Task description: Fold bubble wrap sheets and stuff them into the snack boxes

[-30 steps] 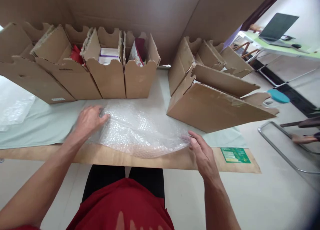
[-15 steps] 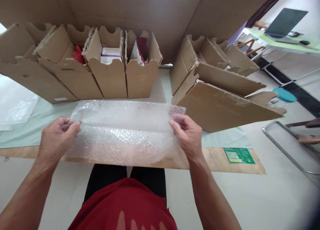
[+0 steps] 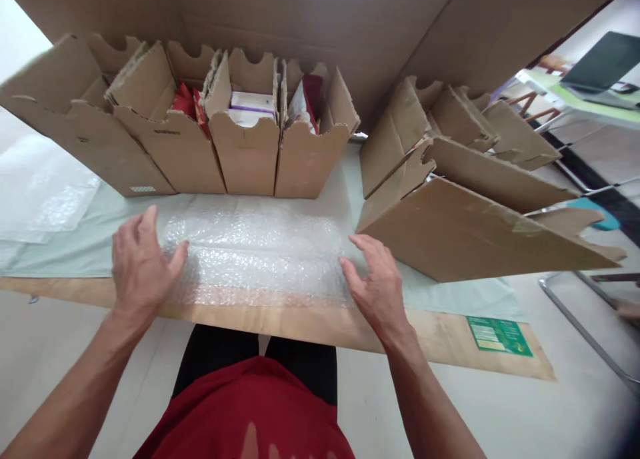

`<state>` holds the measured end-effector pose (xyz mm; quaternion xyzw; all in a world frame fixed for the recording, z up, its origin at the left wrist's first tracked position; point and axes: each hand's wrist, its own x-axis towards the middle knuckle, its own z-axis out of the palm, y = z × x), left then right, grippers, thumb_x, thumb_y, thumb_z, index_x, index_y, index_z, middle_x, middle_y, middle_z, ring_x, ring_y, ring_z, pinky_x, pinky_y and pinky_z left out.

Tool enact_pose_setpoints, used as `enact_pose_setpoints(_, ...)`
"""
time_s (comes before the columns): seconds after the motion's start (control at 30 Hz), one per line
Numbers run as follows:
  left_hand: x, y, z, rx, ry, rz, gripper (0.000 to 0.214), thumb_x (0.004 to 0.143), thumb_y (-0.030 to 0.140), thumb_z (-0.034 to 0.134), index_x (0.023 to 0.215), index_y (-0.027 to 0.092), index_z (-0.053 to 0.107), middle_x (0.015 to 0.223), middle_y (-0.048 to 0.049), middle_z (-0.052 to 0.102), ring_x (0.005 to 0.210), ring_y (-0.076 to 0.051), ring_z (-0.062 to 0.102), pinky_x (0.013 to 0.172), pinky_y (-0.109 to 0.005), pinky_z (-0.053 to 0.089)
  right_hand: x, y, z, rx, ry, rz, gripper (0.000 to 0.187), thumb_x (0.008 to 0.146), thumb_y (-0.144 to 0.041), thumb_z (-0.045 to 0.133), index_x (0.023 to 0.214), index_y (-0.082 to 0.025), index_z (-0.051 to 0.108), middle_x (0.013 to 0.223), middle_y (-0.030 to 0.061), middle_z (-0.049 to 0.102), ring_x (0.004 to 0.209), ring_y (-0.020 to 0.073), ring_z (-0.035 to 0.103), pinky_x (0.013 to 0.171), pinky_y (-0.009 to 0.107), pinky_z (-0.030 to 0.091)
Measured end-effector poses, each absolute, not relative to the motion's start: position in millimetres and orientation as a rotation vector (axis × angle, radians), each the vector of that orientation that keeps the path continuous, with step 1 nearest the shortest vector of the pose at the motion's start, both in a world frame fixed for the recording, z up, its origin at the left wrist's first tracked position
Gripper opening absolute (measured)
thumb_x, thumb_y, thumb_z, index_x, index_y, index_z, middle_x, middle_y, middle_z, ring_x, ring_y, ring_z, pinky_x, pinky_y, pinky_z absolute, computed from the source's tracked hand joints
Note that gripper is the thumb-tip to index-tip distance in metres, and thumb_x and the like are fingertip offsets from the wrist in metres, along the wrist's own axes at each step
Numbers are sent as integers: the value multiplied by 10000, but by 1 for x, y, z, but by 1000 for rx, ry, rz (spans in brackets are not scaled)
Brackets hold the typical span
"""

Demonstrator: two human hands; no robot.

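A clear sheet of bubble wrap [image 3: 260, 256] lies flat along the table's front, partly on the pale green cloth and partly over the bare wooden edge. A crease runs across it lengthwise. My left hand [image 3: 143, 262] is at its left end, fingers apart, holding nothing; the thumb is over the sheet. Beside the right end is my right hand [image 3: 373, 276], also with thumb and fingers spread and nothing between them. Whether either hand touches the plastic, I cannot tell.
Behind the sheet stand open cardboard bins holding red packets [image 3: 187, 102], white-and-purple boxes [image 3: 251, 106] and a dark red pouch [image 3: 313, 96]. More cardboard bins [image 3: 480, 226] are at the right. Other bubble wrap [image 3: 45, 186] lies at the left. A laptop [image 3: 600, 62] sits on a far table.
Both hands have let go of the bubble wrap, which was held up by its ends and now lies on the table. The view has shifted slightly.
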<state>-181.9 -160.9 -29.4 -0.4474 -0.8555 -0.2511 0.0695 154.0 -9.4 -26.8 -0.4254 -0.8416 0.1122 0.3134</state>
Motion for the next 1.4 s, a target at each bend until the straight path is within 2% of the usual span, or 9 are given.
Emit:
enact_pose_setpoints(0.07,-159,-151,-31,-1557,-2376,-695,634,968,418,539,1519,121,440,1616,-249,379,1504,-465,357,1182,-639,347,124,-12,-23,-990,-2346,256,385,1000,-253,537,1377,-229,611,1410,141,636,1293,329,589,1078,542,483)
enact_pose_setpoints(0.17,-123,-133,-41,-2008,-2229,-545,503,1020,338,474,1492,165,492,1646,-198,390,1556,-382,310,1232,-584,302,77,-12,-30,-864,-2593,306,483,1008,-253,525,1488,-201,524,1580,151,496,1441,336,472,1124,541,449)
enact_pose_setpoints(0.4,-146,-148,-68,-2084,-2349,-211,628,1040,478,381,1560,131,433,1679,-207,336,1582,-363,266,1267,-579,214,100,-8,-68,-937,-2795,212,531,1042,-411,510,1533,-211,484,1641,154,418,1534,340,355,1205,562,345)
enact_pose_setpoints(0.63,-183,-195,-59,-1822,-2439,-313,675,1035,534,323,1520,83,449,1629,-267,395,1557,-412,306,1231,-600,295,185,-21,-62,-1046,-2636,112,483,1045,-388,471,1483,-195,529,1519,177,564,1439,360,493,1108,579,445)
enact_pose_setpoints(0.87,-156,-191,-54,-2344,-2139,-289,743,969,656,487,1539,180,462,1658,-199,384,1552,-384,328,1259,-606,239,196,-40,-37,-662,-2803,243,468,935,-85,493,1347,-225,666,1432,130,650,1331,303,602,1029,512,519)
enact_pose_setpoints(1.03,-157,-188,-49,-2354,-2154,-245,839,847,704,627,1511,205,508,1607,-202,463,1500,-407,410,1241,-626,260,180,-33,-46,-644,-2612,284,277,1008,-115,512,1071,-222,760,1159,95,785,1044,260,733,909,452,555)
enact_pose_setpoints(1.2,-179,-204,-23,-2374,-2311,-461,471,905,490,540,1305,275,669,1384,-87,702,1365,-336,588,1249,-599,260,198,-27,-13,-795,-2380,802,195,1029,-281,538,971,-246,721,929,27,782,856,205,733,778,341,575)
enact_pose_setpoints(1.33,-191,-201,7,-2004,-2900,-761,303,846,531,594,930,287,753,1061,-19,809,1108,-295,712,979,-395,539,222,-20,-2,-980,-2039,1207,223,989,-451,637,946,-243,706,844,22,757,804,200,733,726,309,582)
enact_pose_setpoints(1.4,-190,-191,17,-1762,-3140,-833,319,785,560,678,870,261,748,963,-11,796,961,-257,717,783,-289,540,231,-19,-9,-958,-1917,1369,376,911,-564,718,1111,-247,696,926,48,769,881,227,745,769,335,596)
